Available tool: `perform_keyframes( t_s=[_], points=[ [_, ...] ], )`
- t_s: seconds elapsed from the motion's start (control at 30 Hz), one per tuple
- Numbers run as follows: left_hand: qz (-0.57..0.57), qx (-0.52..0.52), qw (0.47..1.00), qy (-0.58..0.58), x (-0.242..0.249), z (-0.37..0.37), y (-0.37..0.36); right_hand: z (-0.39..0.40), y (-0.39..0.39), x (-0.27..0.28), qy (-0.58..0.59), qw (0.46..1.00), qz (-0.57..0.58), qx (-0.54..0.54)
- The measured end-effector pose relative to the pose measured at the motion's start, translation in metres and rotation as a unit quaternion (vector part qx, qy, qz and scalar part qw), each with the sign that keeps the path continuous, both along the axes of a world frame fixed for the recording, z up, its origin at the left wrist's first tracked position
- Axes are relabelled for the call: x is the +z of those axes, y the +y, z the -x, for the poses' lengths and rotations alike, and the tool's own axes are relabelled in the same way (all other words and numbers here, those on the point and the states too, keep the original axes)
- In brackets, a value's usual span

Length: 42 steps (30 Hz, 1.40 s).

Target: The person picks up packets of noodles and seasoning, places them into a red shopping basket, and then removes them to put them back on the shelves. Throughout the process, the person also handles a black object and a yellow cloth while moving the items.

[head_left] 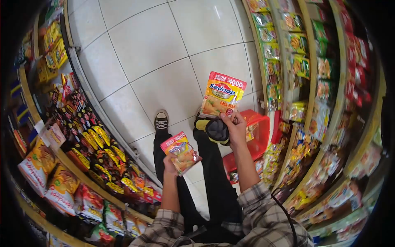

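Taking twelve o'clock as straight ahead of the person and the centre as midway between the hands, I find the right-hand packet (224, 94) at one o'clock and the left-hand packet (183, 152) at eight, both with the printed face upward. If the holding is to be done well, in my judgement, each should be pinched near an edge, lightly enough to spare the contents, with the lettering uncovered and tilted toward the eyes. The right-hand packet meets this standard, its brand name plainly readable; the left-hand one leans, and its print is less clear. Fingers, right hand (236, 128), at two o'clock: closed in a pinch on the packet's bottom edge, thumb on the front, other fingers bent and partly out of sight. Fingers, left hand (170, 164), at eight o'clock: closed on the packet's lower left side, thumb in front; the rest are largely hidden behind, so their pressure cannot be told. A dark object (217, 130) with yellow parts sits just beside the right hand; its nature, and whether it is gripped, cannot be established. A red basket (260, 145) with goods inside is at three o'clock. Stocked shelving flanks the aisle: the left shelf (117, 202) around nine, the right shelf (312, 61) around two.
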<state>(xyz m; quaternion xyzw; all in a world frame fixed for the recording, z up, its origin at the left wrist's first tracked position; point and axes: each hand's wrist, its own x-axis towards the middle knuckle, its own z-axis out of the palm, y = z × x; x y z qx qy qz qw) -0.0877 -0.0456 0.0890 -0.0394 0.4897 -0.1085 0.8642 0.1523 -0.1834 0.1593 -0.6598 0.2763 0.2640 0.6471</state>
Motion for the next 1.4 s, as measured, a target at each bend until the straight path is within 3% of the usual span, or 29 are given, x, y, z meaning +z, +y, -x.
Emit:
perform_keyframes(
  t_s=[0.2,0.37,0.57,0.67,0.77,0.87,1.17,1.27,1.3,1.4],
  points=[
    [0.026,-0.043,0.997,0.061,0.079,0.066,-0.009,0.049,0.004,0.036,0.013,0.992,-0.063,-0.110],
    [0.023,-0.172,0.979,0.110,0.101,0.096,0.021,0.091,0.013,0.065,-0.001,0.980,-0.088,-0.178],
    [0.020,-0.169,0.981,0.088,0.092,0.115,0.033,0.125,0.018,0.079,0.069,0.956,-0.144,-0.245],
    [0.098,-0.168,0.980,0.042,0.077,0.127,0.035,0.135,0.010,0.080,0.082,0.931,-0.193,-0.297],
    [0.106,-0.196,0.974,0.033,0.106,0.102,0.039,0.145,-0.003,0.079,0.096,0.920,-0.210,-0.317],
    [0.019,-0.219,0.973,0.070,0.103,0.097,0.037,0.156,-0.021,0.077,0.087,0.907,-0.212,-0.352],
    [-0.042,-0.230,0.970,0.067,0.059,0.131,0.070,0.186,-0.043,0.104,0.033,0.877,-0.215,-0.429],
    [-0.077,-0.270,0.959,0.044,0.107,0.097,0.067,0.192,-0.056,0.113,0.020,0.861,-0.218,-0.459],
    [-0.046,-0.251,0.966,0.037,0.052,0.134,0.078,0.198,-0.063,0.112,0.017,0.853,-0.218,-0.475],
    [-0.043,-0.261,0.963,0.061,0.058,0.126,0.063,0.221,-0.094,0.106,-0.006,0.829,-0.229,-0.510]
  ],
)
